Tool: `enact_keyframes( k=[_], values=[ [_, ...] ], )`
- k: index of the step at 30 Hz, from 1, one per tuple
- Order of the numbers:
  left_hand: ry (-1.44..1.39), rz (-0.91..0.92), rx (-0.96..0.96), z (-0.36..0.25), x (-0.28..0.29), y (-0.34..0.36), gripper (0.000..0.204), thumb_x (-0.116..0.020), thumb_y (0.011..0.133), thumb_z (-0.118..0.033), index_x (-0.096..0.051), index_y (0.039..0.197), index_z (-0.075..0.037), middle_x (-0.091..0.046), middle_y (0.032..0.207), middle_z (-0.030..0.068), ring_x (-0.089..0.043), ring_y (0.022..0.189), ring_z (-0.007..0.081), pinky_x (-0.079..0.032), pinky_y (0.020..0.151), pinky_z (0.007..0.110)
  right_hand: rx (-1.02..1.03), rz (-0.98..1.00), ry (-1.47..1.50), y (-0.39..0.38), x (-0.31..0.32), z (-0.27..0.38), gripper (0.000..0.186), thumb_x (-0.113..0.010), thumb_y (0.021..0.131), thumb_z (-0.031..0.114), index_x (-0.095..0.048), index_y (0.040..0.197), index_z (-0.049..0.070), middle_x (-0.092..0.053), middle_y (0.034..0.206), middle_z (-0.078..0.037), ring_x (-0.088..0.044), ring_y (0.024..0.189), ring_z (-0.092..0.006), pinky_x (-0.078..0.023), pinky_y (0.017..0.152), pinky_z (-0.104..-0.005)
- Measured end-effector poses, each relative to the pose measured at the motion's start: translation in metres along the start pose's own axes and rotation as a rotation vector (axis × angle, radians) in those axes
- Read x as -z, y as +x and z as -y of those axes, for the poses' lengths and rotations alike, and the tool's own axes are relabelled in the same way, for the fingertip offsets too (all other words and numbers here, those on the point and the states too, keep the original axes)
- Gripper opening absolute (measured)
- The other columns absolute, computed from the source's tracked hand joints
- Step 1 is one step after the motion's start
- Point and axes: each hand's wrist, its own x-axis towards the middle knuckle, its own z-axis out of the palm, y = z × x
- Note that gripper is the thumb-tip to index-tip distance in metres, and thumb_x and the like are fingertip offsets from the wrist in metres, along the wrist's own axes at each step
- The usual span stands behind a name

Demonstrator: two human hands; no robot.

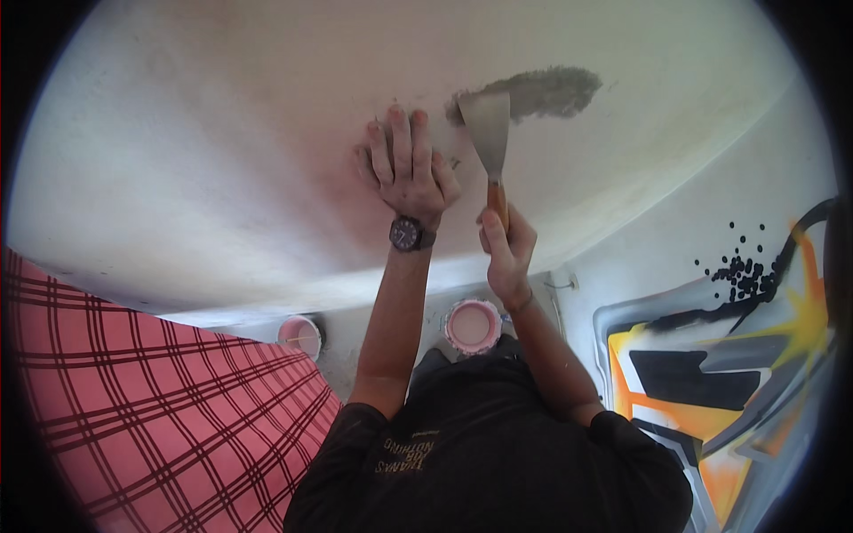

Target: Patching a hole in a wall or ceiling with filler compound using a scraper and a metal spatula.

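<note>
My left hand lies flat against the pale wall, its fingers spread and pointing up; a dark watch circles that wrist. In my right hand is a putty knife with a wooden handle, held upright with its broad metal blade at the top. The blade's edge meets the left end of a dark grey rough patch on the wall. Part of the handle is hidden by my closed fingers.
Below my arms stands a pinkish bucket of pale liquid. Another bucket with a thin stick in it is further left. Pink checked cloth spreads at left. At right a side wall carries orange, black and grey graffiti.
</note>
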Motion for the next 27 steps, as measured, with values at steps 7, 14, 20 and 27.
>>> enact_keyframes(
  k=[7,14,20,27],
  values=[
    [-0.038,-0.038,0.05,-0.002,-0.003,0.003,0.046,-0.041,0.095,-0.024,-0.062,0.134,-0.013,-0.053,0.146,0.0081,-0.038,0.142,0.0321,-0.017,0.12,0.052,0.062,0.05,-0.026,0.004,0.003,-0.007,0.031,-0.056,0.103,0.031,-0.059,0.092,0.002,-0.039,0.064,0.009,-0.03,0.054,-0.0009,-0.021,0.049,-0.0217],
    [-0.032,-0.02,0.037,0.008,0.006,0.006,0.046,-0.042,0.093,-0.018,-0.062,0.134,-0.007,-0.052,0.147,0.0113,-0.036,0.144,0.0332,-0.017,0.121,0.051,-0.027,-0.009,0.02,-0.008,-0.008,-0.014,0.033,-0.062,0.1,0.029,-0.059,0.082,0.002,-0.042,0.066,0.007,-0.036,0.063,-0.0039,-0.028,0.053,-0.0251],
    [-0.007,-0.032,0.017,0.014,0.013,0.005,0.047,-0.039,0.096,-0.017,-0.06,0.135,-0.003,-0.05,0.149,0.0143,-0.034,0.144,0.0351,-0.016,0.121,0.051,-0.069,0.016,-0.054,-0.017,-0.012,-0.021,0.032,-0.061,0.1,0.027,-0.057,0.082,0.001,-0.041,0.067,0.004,-0.034,0.063,-0.0053,-0.027,0.054,-0.0263],
    [-0.049,-0.067,0.07,0.014,0.014,0.004,0.045,-0.043,0.092,-0.015,-0.064,0.132,-0.012,-0.055,0.145,0.0066,-0.038,0.142,0.0308,-0.018,0.121,0.051,-0.032,0.041,-0.019,-0.015,-0.011,-0.024,0.032,-0.06,0.101,0.028,-0.057,0.082,0.002,-0.041,0.067,0.005,-0.033,0.062,-0.0041,-0.026,0.053,-0.0249]
  ],
)
